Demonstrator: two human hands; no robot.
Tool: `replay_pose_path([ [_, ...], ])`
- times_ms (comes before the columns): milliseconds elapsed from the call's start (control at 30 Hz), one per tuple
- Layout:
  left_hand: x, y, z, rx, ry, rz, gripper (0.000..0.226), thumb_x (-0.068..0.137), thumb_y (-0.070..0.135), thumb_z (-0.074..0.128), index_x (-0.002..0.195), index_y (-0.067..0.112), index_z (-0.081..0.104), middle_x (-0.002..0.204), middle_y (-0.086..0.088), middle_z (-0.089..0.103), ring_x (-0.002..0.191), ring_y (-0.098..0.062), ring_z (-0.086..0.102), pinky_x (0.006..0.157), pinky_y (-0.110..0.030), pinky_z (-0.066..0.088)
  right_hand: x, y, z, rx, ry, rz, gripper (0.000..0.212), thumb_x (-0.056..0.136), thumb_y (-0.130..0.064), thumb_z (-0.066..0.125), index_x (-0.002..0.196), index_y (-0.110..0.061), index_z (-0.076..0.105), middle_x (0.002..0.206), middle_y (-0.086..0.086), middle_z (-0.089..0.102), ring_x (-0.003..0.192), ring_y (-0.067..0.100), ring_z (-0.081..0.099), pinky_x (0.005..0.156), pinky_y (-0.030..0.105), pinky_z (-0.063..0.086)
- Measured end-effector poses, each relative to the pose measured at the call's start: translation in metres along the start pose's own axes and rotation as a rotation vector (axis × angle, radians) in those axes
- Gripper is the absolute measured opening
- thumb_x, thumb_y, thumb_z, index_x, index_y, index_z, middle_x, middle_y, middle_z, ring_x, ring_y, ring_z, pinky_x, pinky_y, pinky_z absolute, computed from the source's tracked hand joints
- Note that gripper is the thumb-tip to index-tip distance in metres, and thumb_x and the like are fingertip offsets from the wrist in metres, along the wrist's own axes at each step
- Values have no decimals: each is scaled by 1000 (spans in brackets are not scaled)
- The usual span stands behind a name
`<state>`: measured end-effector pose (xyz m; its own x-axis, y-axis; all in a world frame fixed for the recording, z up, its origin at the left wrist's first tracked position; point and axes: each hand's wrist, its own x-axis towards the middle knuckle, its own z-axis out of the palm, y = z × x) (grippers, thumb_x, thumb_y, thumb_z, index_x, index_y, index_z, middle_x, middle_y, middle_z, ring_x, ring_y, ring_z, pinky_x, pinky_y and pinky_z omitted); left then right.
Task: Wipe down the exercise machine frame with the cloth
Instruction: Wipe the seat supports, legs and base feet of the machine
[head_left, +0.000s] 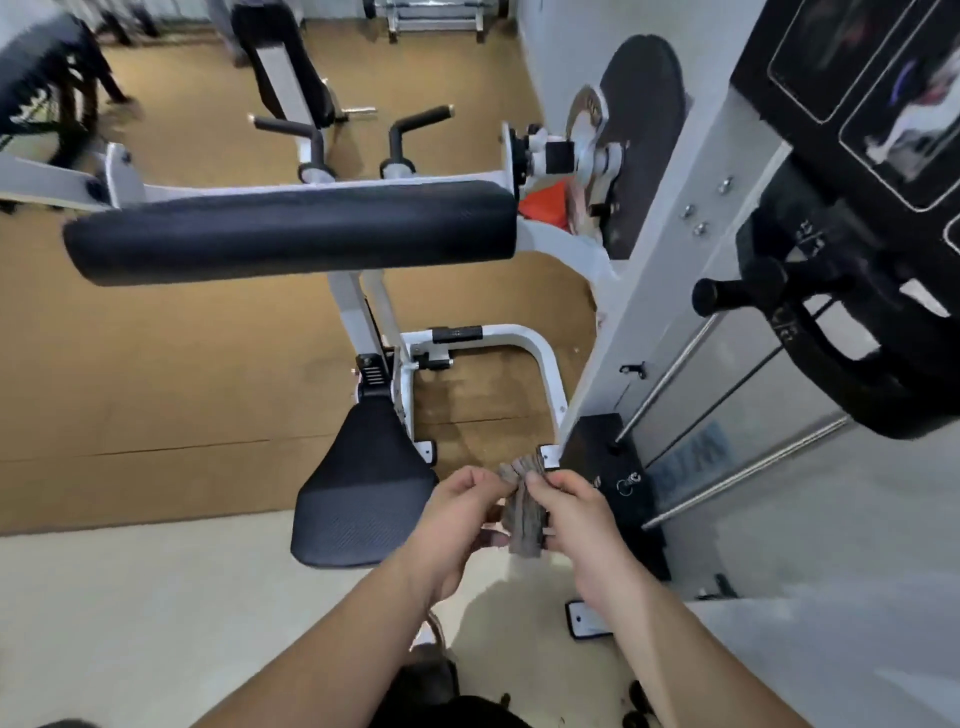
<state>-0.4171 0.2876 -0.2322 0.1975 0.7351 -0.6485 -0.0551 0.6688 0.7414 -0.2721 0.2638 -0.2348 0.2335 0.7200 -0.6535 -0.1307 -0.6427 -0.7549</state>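
A bunched grey-brown cloth hangs between my two hands in front of me. My left hand pinches its left side and my right hand grips its right side with curled fingers. Beyond the hands stands the exercise machine with a white frame, a black seat and a long black roller pad. The cloth is held above the floor, just right of the seat, touching no part of the frame.
The white upright column and the weight stack with its guide rods stand to the right. A black weight plate hangs behind the pad. Other benches stand farther back on the tan floor.
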Motion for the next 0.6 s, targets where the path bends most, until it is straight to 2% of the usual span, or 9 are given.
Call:
replay_pose_path([
  [67,10,18,-14,5,38,22,26,82,13,81,91,15,57,90,-16,66,71,-24,65,60,-34,52,4,-17,17,28,20,-7,21,96,-28,73,105,-10,69,102,15,76,90,29,75,74,43,61],
  [133,23,37,-26,43,49,47,40,75,9,85,107,13,61,103,-21,72,79,-27,69,70,-41,55,10,-36,32,36,61,-21,19,97,-26,70,103,-9,69,97,14,76,80,23,74,58,30,56],
  [200,33,55,-32,89,1,49,40,79,6,83,114,8,65,106,-18,75,83,-24,73,77,-42,58,18,-49,41,24,98,-26,23,95,-29,71,101,-7,68,98,16,76,85,28,75,63,32,59],
  [300,44,80,-33,133,-45,77,23,90,11,77,104,-4,68,94,-13,76,75,-17,71,66,-29,58,29,-72,46,2,141,-49,33,91,-39,74,99,-9,65,96,14,75,90,32,75,83,51,62],
  [333,48,88,-31,131,-35,93,22,90,13,78,99,-3,67,90,-12,74,72,-14,70,62,-25,55,33,-80,44,-13,163,-63,36,89,-42,75,99,-9,64,95,13,74,88,30,74,83,52,62],
  [400,57,104,-26,148,-12,136,21,88,16,80,93,3,64,85,-10,70,67,-9,68,57,-20,52,40,-95,38,-80,230,-137,38,89,-43,75,94,-8,59,90,12,69,80,24,67,71,39,57],
  [467,68,125,-20,156,-12,160,29,86,18,81,97,-1,63,90,-9,75,73,-12,72,65,-27,58,50,-111,34,-137,276,-228,34,92,-41,73,92,-13,55,86,3,62,75,16,58,65,32,48],
  [533,77,146,-13,141,-20,190,34,84,19,82,107,1,65,99,-12,77,88,-22,76,85,-45,62,64,-126,31,-121,264,-275,24,94,-40,71,99,-21,57,94,-1,64,83,14,63,73,35,56],
  [600,86,165,-6,159,-25,221,37,81,21,82,109,5,65,100,-14,77,95,-28,76,88,-55,60,77,-141,30,-74,220,-284,17,97,-40,68,109,-30,61,102,-1,66,91,15,68,77,37,60],
])
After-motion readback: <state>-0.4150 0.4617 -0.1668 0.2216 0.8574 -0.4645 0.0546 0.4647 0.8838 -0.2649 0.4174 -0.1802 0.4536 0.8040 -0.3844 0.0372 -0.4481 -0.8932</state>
